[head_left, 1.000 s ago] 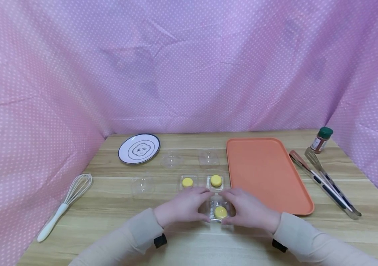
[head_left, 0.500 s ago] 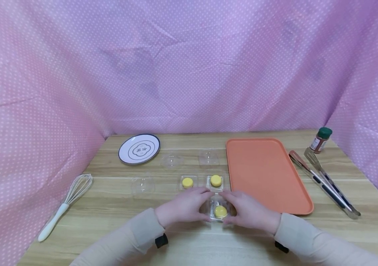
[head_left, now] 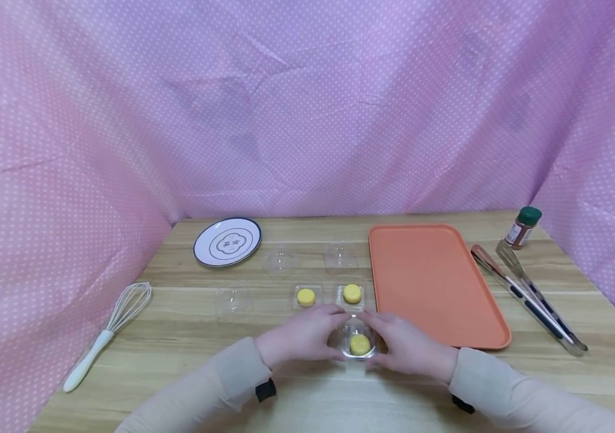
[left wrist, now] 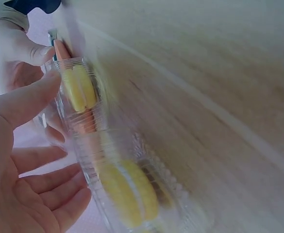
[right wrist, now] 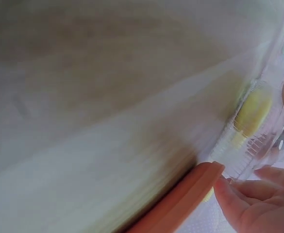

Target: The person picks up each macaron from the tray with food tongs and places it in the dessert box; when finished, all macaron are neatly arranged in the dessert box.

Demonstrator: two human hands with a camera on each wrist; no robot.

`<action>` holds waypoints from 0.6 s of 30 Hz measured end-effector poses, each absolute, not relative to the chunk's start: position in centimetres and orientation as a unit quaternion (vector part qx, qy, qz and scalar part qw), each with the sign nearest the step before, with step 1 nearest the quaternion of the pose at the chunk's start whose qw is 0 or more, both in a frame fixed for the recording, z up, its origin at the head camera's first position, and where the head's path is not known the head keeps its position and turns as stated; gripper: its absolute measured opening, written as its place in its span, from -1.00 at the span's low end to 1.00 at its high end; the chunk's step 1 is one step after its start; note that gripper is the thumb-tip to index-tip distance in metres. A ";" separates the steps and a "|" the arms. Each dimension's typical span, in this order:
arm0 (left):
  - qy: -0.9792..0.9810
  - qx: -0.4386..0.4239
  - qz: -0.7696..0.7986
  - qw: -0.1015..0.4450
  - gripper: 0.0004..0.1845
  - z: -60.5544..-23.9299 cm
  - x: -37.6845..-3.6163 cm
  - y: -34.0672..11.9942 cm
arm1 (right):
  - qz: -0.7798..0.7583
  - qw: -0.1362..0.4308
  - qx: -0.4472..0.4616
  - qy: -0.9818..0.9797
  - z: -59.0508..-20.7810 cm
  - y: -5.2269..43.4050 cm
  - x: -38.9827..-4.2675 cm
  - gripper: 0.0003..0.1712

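Note:
A small clear plastic container [head_left: 358,337] with a round yellow cake [head_left: 360,344] inside stands near the table's front edge. My left hand [head_left: 322,334] grips its left side and my right hand [head_left: 389,338] grips its right side, fingers curled round it. In the left wrist view the same container [left wrist: 132,194] lies blurred beside my left hand [left wrist: 30,145], thumb on its rim. The right wrist view shows the cake [right wrist: 252,110] through the clear shell, with my right fingers [right wrist: 243,204] below it.
Two more yellow cakes in clear bases [head_left: 305,296] [head_left: 352,293] sit just behind. Clear lids [head_left: 280,261] [head_left: 340,257] [head_left: 233,300] lie further back and left. An orange tray [head_left: 432,282] lies right, with tongs [head_left: 526,294] and spice jar [head_left: 523,227] beyond. Plate [head_left: 227,242] and whisk [head_left: 107,334] are left.
Both hands have closed in a little round the container. Its outline now looks rounder and domed over the cake. Nothing else on the table has moved.

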State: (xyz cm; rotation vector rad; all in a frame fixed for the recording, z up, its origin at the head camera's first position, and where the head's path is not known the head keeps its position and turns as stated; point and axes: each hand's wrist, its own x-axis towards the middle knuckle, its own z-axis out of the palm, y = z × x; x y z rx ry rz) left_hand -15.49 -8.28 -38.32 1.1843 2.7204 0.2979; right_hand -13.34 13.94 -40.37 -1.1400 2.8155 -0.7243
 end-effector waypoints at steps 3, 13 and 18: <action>0.903 0.412 0.099 0.069 -0.41 -38.3 -15.7 -8.0 | -0.235 0.015 -0.371 0.898 -40.6 14.1 -13.3 -0.04; 0.893 0.431 0.105 0.067 -0.47 -38.4 -16.3 -7.7 | -0.234 0.034 -0.369 0.899 -40.5 14.0 -13.7 -0.11; 0.892 0.433 0.107 0.071 -0.45 -38.6 -16.6 -7.7 | -0.240 0.047 -0.369 0.897 -40.3 14.2 -13.9 -0.15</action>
